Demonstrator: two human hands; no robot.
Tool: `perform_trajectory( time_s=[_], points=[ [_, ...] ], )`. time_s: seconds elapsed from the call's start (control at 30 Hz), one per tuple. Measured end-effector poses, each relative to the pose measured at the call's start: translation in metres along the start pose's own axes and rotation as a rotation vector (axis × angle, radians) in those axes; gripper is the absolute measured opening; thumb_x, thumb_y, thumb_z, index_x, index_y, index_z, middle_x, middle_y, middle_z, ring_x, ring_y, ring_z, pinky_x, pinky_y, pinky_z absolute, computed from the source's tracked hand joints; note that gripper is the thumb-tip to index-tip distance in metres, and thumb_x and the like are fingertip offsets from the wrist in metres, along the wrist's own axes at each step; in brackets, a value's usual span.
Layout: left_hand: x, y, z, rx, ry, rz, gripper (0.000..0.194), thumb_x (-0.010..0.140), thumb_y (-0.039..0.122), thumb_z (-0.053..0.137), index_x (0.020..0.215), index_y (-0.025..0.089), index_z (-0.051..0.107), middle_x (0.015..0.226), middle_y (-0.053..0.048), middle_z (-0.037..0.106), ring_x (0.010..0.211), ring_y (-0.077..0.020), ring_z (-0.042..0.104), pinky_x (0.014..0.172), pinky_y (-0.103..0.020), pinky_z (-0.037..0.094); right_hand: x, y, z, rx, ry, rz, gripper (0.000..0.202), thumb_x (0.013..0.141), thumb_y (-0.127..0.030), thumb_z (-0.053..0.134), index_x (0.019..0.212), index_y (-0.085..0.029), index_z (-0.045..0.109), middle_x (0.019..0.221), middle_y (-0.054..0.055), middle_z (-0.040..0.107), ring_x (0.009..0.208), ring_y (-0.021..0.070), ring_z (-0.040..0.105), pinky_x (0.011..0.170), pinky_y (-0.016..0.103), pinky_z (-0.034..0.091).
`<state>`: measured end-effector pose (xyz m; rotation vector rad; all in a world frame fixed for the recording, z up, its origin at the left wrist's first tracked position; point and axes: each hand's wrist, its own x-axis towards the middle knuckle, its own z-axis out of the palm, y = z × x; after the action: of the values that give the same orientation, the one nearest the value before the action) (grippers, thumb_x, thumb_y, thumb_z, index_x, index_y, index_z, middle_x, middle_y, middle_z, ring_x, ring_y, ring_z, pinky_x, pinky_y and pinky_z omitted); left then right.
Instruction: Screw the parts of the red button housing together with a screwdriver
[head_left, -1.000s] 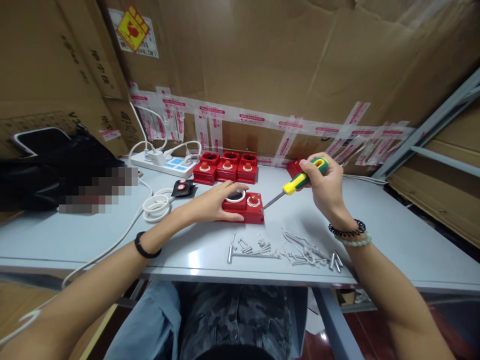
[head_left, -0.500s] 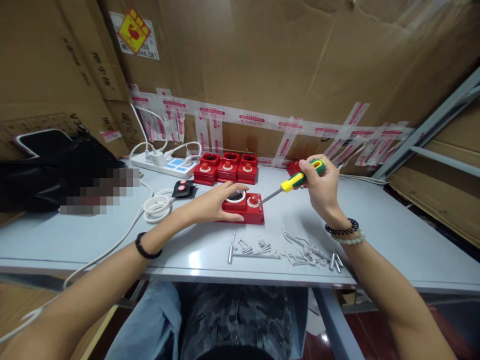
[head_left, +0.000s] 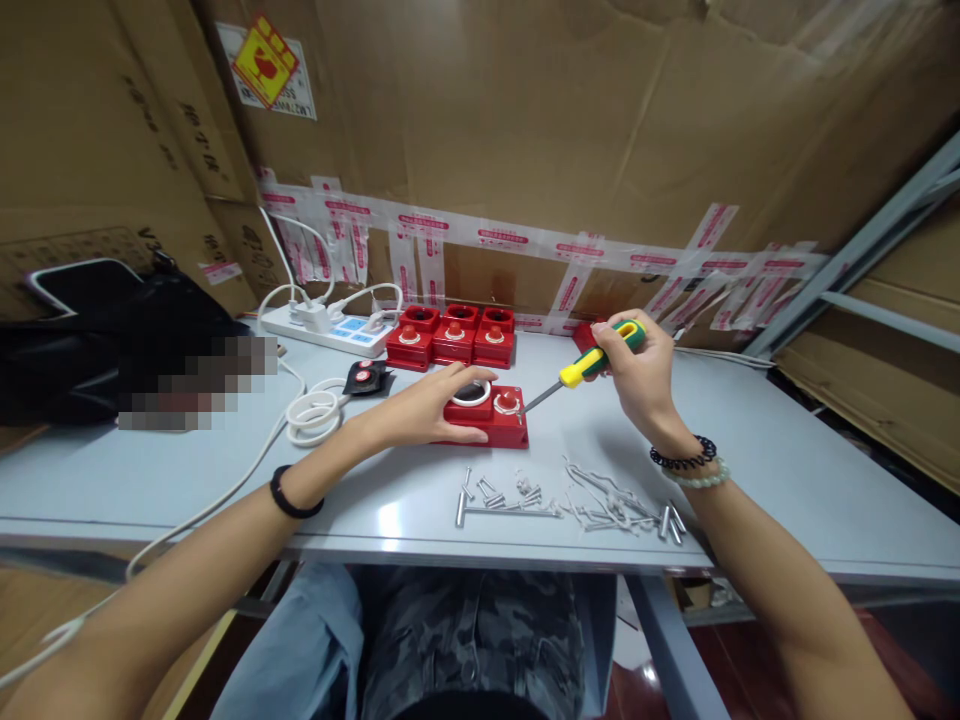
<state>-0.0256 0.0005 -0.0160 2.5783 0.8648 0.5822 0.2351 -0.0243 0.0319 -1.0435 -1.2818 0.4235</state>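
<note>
A red box (head_left: 510, 432) with a white ring and a red knob on top lies on the table. My left hand (head_left: 435, 405) grips its left part, thumb along the front side and fingers over the top by the ring. My right hand (head_left: 641, 370) is closed around the green and yellow handle of a screwdriver (head_left: 571, 375). The shaft slants down to the left, its tip at the white plate beside the red knob. Whether the tip touches a screw is too small to tell. Several similar red boxes (head_left: 454, 345) stand behind.
Screws (head_left: 491, 494), a metal T-shaped rod (head_left: 510, 512) and shredded silvery strips (head_left: 611, 495) lie near the front edge. A white power strip (head_left: 352, 335), coiled cable (head_left: 313, 415) and black bag (head_left: 172, 310) are at left. A cardboard wall (head_left: 487, 130) rises behind the table (head_left: 787, 470).
The screwdriver handle and my right hand have shifted very slightly left, with the tip still beside the red knob. My left hand keeps its place.
</note>
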Motion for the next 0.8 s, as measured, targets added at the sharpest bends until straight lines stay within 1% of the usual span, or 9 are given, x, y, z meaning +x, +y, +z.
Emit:
perform_trajectory(
  time_s=[0.17,0.3,0.43,0.53,0.67,0.73,0.8],
  points=[
    [0.000,0.000,-0.001,0.003,-0.005,-0.013,0.068,0.077,0.054,0.066,0.134,0.029,0.040,0.130,-0.008,0.050,0.116,-0.0268,0.053,0.097,-0.041,0.042,-0.001,-0.002,0.000,-0.041,-0.014,-0.041,0.021,0.070,-0.033,0.068,0.071,-0.020,0.052,0.059,-0.007,0.051,0.041,0.0075,0.052,0.033,0.020,0.048],
    [0.000,0.000,-0.001,-0.002,-0.002,-0.012,0.068,0.077,0.055,0.066,0.134,0.030,0.040,0.131,-0.008,0.051,0.115,-0.0272,0.053,0.097,-0.041,0.042,-0.003,-0.005,-0.001,-0.063,-0.027,-0.067,0.021,0.071,-0.034,0.068,0.071,-0.020,0.052,0.058,-0.007,0.049,0.042,0.0080,0.052,0.034,0.022,0.049],
    [0.000,0.000,-0.001,0.001,-0.007,-0.022,0.069,0.077,0.056,0.066,0.135,0.030,0.040,0.130,-0.008,0.051,0.114,-0.0275,0.053,0.095,-0.041,0.043,-0.004,-0.006,-0.001,-0.104,-0.047,-0.105,0.020,0.072,-0.033,0.068,0.072,-0.020,0.052,0.058,-0.007,0.049,0.042,0.0084,0.052,0.036,0.022,0.048],
    [0.000,0.000,0.000,0.007,-0.010,-0.033,0.069,0.076,0.056,0.066,0.134,0.030,0.040,0.130,-0.008,0.051,0.113,-0.0278,0.054,0.094,-0.041,0.043,-0.005,-0.009,-0.001,-0.155,-0.068,-0.162,0.017,0.073,-0.030,0.066,0.073,-0.021,0.052,0.057,-0.007,0.048,0.042,0.0088,0.050,0.037,0.022,0.046],
    [0.001,-0.001,0.000,0.002,-0.005,-0.020,0.068,0.076,0.055,0.066,0.134,0.030,0.041,0.130,-0.008,0.051,0.114,-0.0275,0.053,0.096,-0.041,0.042,-0.007,-0.024,0.002,-0.301,-0.093,-0.313,0.014,0.073,-0.026,0.063,0.071,-0.021,0.051,0.058,-0.006,0.047,0.048,0.0083,0.044,0.043,0.022,0.039],
    [0.001,-0.002,0.001,0.001,0.001,-0.009,0.068,0.076,0.054,0.067,0.134,0.030,0.041,0.129,-0.008,0.052,0.114,-0.0270,0.053,0.096,-0.040,0.042,-0.009,-0.037,0.007,-0.413,-0.128,-0.376,0.014,0.072,-0.025,0.062,0.069,-0.021,0.049,0.057,-0.006,0.045,0.050,0.0081,0.040,0.046,0.022,0.035],
    [0.001,-0.002,0.001,0.005,0.008,0.005,0.067,0.076,0.054,0.067,0.133,0.030,0.042,0.127,-0.007,0.052,0.112,-0.0263,0.054,0.095,-0.039,0.043,-0.011,-0.052,0.015,-0.530,-0.180,-0.409,0.015,0.072,-0.026,0.062,0.069,-0.021,0.048,0.055,-0.006,0.044,0.049,0.0079,0.037,0.047,0.022,0.031]
  ],
)
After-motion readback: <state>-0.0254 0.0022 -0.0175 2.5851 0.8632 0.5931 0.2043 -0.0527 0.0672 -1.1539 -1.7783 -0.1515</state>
